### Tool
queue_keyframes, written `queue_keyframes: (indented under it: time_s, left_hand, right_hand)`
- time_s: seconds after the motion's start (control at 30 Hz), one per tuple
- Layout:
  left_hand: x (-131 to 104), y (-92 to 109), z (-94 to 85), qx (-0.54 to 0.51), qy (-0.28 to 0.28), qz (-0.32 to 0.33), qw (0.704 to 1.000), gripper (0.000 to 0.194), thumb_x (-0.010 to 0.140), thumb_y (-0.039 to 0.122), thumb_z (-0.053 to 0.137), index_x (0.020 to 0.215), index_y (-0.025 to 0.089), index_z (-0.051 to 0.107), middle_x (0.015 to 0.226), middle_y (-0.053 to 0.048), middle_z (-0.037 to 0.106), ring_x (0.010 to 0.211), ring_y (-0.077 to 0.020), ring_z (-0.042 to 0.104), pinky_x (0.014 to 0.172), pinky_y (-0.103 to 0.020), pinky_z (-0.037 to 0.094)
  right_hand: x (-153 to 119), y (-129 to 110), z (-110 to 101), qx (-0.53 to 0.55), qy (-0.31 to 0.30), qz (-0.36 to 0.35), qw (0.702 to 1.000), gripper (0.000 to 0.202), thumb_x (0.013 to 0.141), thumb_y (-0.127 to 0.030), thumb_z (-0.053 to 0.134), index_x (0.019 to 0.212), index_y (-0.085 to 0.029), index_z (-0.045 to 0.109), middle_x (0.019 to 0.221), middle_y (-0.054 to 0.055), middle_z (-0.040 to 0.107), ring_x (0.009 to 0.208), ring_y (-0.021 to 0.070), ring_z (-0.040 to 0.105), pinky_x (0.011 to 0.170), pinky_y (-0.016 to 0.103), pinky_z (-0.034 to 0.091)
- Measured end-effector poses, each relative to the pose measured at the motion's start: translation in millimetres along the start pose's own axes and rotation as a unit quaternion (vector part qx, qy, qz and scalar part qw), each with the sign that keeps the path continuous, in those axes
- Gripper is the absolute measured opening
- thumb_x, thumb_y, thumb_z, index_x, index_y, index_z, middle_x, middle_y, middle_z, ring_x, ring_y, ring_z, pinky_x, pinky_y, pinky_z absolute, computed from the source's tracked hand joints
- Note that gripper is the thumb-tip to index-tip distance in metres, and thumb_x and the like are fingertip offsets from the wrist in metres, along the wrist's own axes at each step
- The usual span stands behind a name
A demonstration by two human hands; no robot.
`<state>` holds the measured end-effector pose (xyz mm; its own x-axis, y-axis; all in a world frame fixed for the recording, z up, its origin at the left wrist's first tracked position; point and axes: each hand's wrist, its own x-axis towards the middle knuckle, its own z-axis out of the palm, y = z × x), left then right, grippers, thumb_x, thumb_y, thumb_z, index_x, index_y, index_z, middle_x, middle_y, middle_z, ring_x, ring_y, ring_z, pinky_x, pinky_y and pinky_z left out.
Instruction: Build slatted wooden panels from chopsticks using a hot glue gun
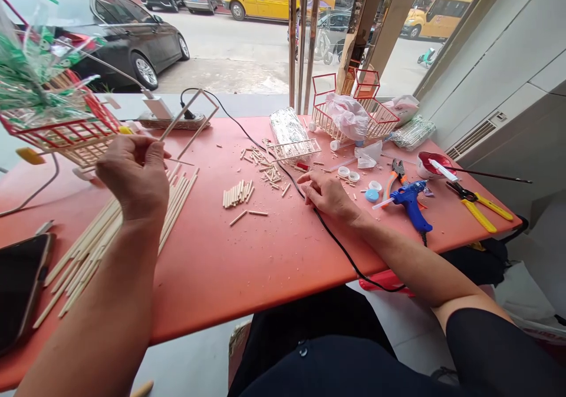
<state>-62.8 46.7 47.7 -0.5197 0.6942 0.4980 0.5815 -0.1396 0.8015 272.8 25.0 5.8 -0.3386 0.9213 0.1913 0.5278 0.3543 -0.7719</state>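
Raised over the left part of the table, my left hand (135,170) pinches a thin open frame of wooden sticks (191,109), which tilts up to the right. Beneath that hand lie long wooden sticks (177,208). My right hand (329,193) is low over the table's middle, fingers bent toward the left beside a black cable (329,229); whether anything is between its fingertips is too small to tell. Left of it are a row of short stick pieces (237,194) and a loose pile of them (269,173). A small ladder-like stick piece (294,148) rests against a clear-wrapped bundle (289,128).
On the right lie a blue glue gun (411,199), orange-handled pliers (397,173), yellow-handled cutters (480,203) and a red bowl (427,166). Stick carts stand at the back (380,122) and left (84,140). A phone (20,285) and power strip (172,122) are at left.
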Motion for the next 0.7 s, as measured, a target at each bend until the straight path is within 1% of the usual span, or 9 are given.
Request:
queue_keyframes:
  time_s: [0.07, 0.17, 0.23, 0.3, 0.4, 0.47, 0.53, 0.63, 0.7]
  left_hand:
    - [-1, 5, 0.3, -0.102, -0.028, -0.042, 0.994, 0.013, 0.087, 0.004, 0.064, 0.081, 0.015, 0.063, 0.067, 0.004, 0.061, 0.054, -0.01, 0.051, 0.06, -0.024, 0.042]
    - [-4, 11, 0.7, -0.223, -0.111, -0.129, 0.96, 0.01, 0.084, 0.005, 0.067, 0.08, 0.014, 0.067, 0.066, 0.004, 0.064, 0.05, -0.0073, 0.05, 0.052, -0.02, 0.041]
    - [-6, 13, 0.8, -0.252, -0.173, -0.18, 0.935, 0.007, 0.079, 0.007, 0.072, 0.079, 0.013, 0.069, 0.065, 0.002, 0.067, 0.049, -0.0069, 0.052, 0.051, -0.019, 0.041]
    - [-8, 13, 0.9, -0.252, -0.225, -0.207, 0.918, 0.006, 0.074, 0.009, 0.077, 0.076, 0.011, 0.072, 0.065, -0.001, 0.069, 0.048, -0.0074, 0.053, 0.049, -0.019, 0.041]
    - [-14, 13, 1.5, -0.236, -0.296, -0.212, 0.901, 0.01, 0.07, 0.015, 0.083, 0.073, 0.01, 0.075, 0.066, -0.005, 0.071, 0.05, -0.0079, 0.054, 0.048, -0.019, 0.041]
    - [-20, 14, 3.1, -0.232, -0.349, -0.202, 0.885, 0.017, 0.068, 0.021, 0.089, 0.074, 0.012, 0.076, 0.068, -0.005, 0.072, 0.051, -0.007, 0.053, 0.048, -0.018, 0.041]
    - [-26, 16, 6.1, -0.239, -0.397, -0.199, 0.864, 0.027, 0.064, 0.029, 0.095, 0.074, 0.014, 0.076, 0.069, -0.004, 0.072, 0.052, -0.0064, 0.051, 0.049, -0.019, 0.043]
    - [-36, 19, 13.0, -0.257, -0.438, -0.218, 0.834, 0.04, 0.057, 0.039, 0.101, 0.075, 0.014, 0.075, 0.069, -0.004, 0.071, 0.052, -0.0075, 0.053, 0.049, -0.02, 0.045]
    - [-42, 21, 17.3, -0.258, -0.463, -0.233, 0.815, 0.045, 0.054, 0.043, 0.102, 0.077, 0.014, 0.076, 0.068, -0.004, 0.07, 0.051, -0.0078, 0.053, 0.047, -0.02, 0.043]
  right_hand:
    - [0, 1, 0, 0.014, -0.002, 0.007, 1.0, 0.016, 0.1, -0.019, 0.057, 0.112, -0.017, 0.068, 0.065, -0.003, 0.071, 0.058, 0.0136, 0.071, 0.067, 0.023, 0.054]
    - [1, 1, -1, 0.034, -0.004, 0.022, 0.999, 0.015, 0.099, -0.019, 0.057, 0.11, -0.017, 0.068, 0.065, -0.003, 0.07, 0.057, 0.013, 0.069, 0.063, 0.022, 0.054]
    - [1, 1, -4, 0.049, 0.0, 0.031, 0.998, 0.014, 0.101, -0.023, 0.058, 0.109, -0.017, 0.067, 0.066, -0.002, 0.071, 0.055, 0.0123, 0.068, 0.06, 0.022, 0.053]
    - [1, 0, -7, 0.078, 0.006, 0.038, 0.996, 0.018, 0.102, -0.031, 0.058, 0.109, -0.017, 0.066, 0.066, -0.001, 0.072, 0.055, 0.0122, 0.067, 0.057, 0.021, 0.053]
    - [3, 0, -12, 0.131, 0.015, 0.045, 0.99, 0.034, 0.101, -0.05, 0.061, 0.109, -0.017, 0.065, 0.067, 0.0, 0.071, 0.054, 0.0124, 0.066, 0.051, 0.021, 0.051]
    - [4, 1, -15, 0.157, 0.018, 0.043, 0.987, 0.046, 0.098, -0.062, 0.062, 0.107, -0.017, 0.064, 0.067, 0.0, 0.069, 0.052, 0.0117, 0.063, 0.047, 0.021, 0.05]
    - [6, 1, -16, 0.176, 0.011, 0.037, 0.984, 0.054, 0.095, -0.069, 0.064, 0.106, -0.016, 0.065, 0.068, 0.0, 0.069, 0.052, 0.0112, 0.062, 0.046, 0.021, 0.049]
    - [6, 2, -14, 0.195, -0.009, 0.016, 0.981, 0.057, 0.093, -0.07, 0.068, 0.111, -0.016, 0.065, 0.077, 0.002, 0.071, 0.058, 0.0117, 0.064, 0.047, 0.021, 0.05]
    - [6, 2, -14, 0.197, -0.003, 0.0, 0.98, 0.058, 0.092, -0.064, 0.071, 0.125, -0.017, 0.063, 0.089, 0.005, 0.073, 0.065, 0.0129, 0.066, 0.048, 0.021, 0.05]
